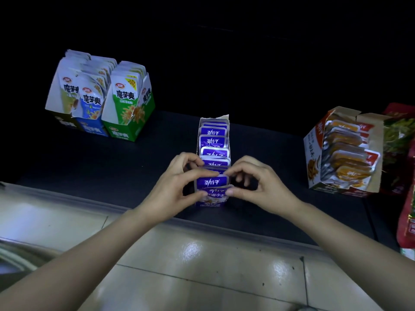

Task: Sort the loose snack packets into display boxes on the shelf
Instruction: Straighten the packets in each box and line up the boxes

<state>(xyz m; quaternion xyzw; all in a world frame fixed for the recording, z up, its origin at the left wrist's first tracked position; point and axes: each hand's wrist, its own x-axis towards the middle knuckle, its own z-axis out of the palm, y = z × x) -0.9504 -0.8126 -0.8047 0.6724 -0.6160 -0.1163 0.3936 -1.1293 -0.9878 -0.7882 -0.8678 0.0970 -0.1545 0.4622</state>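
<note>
A narrow purple display box (214, 202) stands in the middle of the dark shelf (125, 162), filled front to back with several purple snack packets (213, 141). My left hand (177, 185) pinches the frontmost purple packet (212, 182) from the left, thumb at its lower edge and fingers curled over its top. My right hand (258, 182) pinches the same packet from the right, thumb at the lower corner and forefinger at the top edge. Both hands sit at the box's front end.
At the back left stand three open boxes of white, blue and green packets (101, 102). An orange box (343, 151) of orange packets sits at the right, with red bags (406, 207) beyond it. A tiled floor (202, 265) lies below the shelf's front edge.
</note>
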